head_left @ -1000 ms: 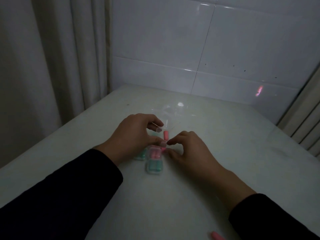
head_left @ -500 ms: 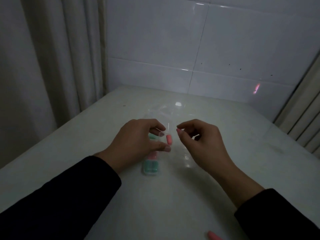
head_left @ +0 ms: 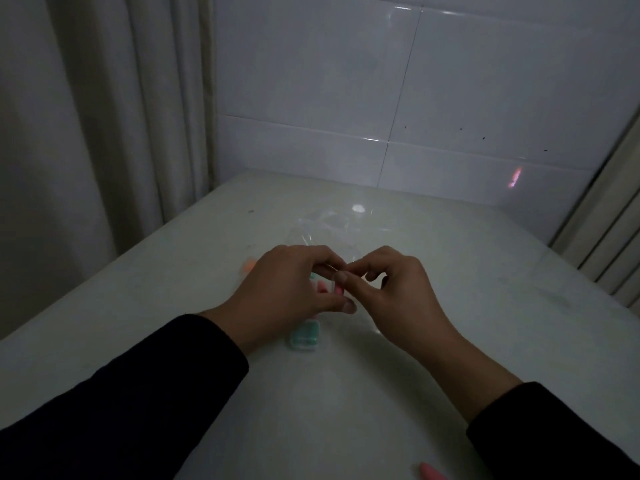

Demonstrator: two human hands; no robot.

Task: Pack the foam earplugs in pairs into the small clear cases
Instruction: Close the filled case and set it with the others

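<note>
Left hand pinches clear case steady so right hand pinches pink earplug in, mid-worktop.

no readable text, labels or numbers anywhere

Both hands meet in the middle — left hand and right hand (fingers curled) touch at the fingertips.

Two bare hands, left hand, right hand, long black sleeves
</note>
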